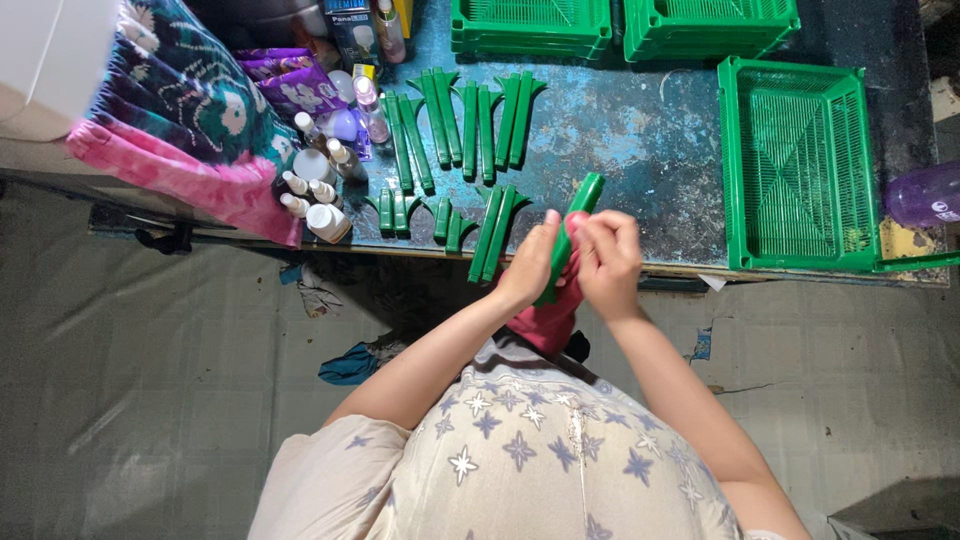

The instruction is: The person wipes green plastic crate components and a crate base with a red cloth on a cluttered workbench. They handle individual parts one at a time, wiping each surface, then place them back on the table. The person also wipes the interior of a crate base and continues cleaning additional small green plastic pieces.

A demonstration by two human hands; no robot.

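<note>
Now a long green plastic strip (570, 232) is gripped by both hands just above the near table edge (700, 268), with the left hand (528, 268) clasped round its middle. A pink cloth (552, 318) is pinched against it by the right hand (607, 255), with more green strips (470, 125) laid out beyond.
</note>
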